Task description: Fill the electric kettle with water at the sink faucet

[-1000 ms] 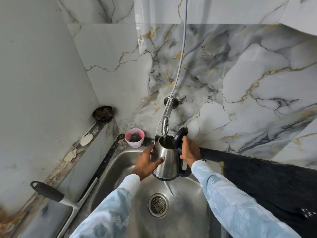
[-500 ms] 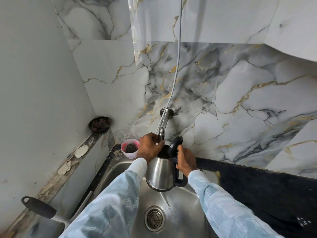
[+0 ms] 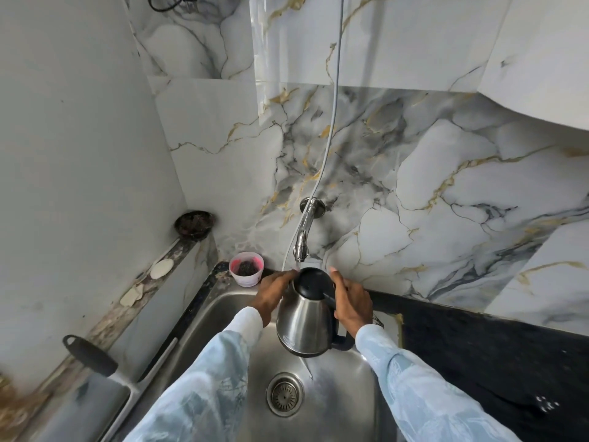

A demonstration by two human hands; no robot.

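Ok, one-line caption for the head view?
Both hands hold a steel electric kettle, black lid down, under the chrome wall faucet above the stainless sink.

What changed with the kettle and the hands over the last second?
The kettle's black lid, open under the faucet a second ago, is now shut. The left hand left the kettle body, went up to the faucet, and now rests at the lid's edge. The right hand kept hold of the handle side. The pink cup and sink stayed put.
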